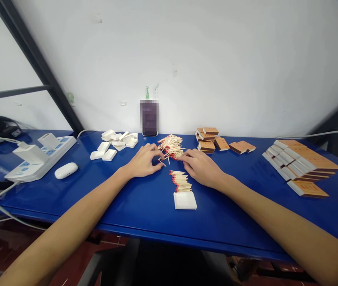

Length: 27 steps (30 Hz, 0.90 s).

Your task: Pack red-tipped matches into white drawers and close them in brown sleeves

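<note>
A loose pile of red-tipped matches (pixel 172 145) lies on the blue table in front of me. My left hand (pixel 145 160) is at the pile's left edge, thumb and forefinger bent toward each other around a match. On the other side, my right hand (pixel 200 166) has its fingers drawn together, their tips touching the edge of the pile; what lies between them is hidden. Nearer me is a row of matches (pixel 181 181), heads mostly to the left. Just below that row sits a white matchbox tray (pixel 185 201).
White trays (pixel 108 154) lie in a heap at the back left. Brown matchbox sleeves (pixel 206 146) are at the back right, with stacked matchboxes (pixel 308 159) far right. A phone (pixel 149 118) leans on the wall. At left are a white case (pixel 66 171) and a power strip (pixel 42 159).
</note>
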Available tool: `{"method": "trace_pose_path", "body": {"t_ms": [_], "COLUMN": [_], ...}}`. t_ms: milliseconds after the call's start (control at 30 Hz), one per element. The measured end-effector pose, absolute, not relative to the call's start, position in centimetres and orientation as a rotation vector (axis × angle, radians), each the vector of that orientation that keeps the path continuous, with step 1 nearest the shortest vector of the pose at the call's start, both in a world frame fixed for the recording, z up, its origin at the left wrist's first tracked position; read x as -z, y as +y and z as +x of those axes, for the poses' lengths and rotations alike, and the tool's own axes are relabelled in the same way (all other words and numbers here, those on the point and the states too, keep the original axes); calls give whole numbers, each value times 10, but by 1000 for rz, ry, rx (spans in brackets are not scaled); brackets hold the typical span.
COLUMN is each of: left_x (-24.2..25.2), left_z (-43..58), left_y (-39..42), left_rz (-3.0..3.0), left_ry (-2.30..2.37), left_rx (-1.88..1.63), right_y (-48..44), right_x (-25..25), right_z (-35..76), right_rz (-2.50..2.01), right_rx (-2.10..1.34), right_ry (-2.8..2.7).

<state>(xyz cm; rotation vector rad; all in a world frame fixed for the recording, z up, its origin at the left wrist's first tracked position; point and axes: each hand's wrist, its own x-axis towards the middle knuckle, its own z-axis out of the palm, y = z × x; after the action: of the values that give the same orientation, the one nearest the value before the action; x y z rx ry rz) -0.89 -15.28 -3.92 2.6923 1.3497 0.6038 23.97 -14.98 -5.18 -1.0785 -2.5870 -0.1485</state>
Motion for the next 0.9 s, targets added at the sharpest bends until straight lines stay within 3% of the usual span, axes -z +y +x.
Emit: {"method": "trace_pose_path", "body": {"t_ms": [900], "left_x": [38], "left_z": [-13], "left_y": [-148], "left_rz": [2767], "left_ry": [1270], "left_rx": [-536], "right_y": [-146], "right_x": [58], "right_z": [243], "right_rz": [-977], "right_rx": [111], "right_ry": [-2497]}}
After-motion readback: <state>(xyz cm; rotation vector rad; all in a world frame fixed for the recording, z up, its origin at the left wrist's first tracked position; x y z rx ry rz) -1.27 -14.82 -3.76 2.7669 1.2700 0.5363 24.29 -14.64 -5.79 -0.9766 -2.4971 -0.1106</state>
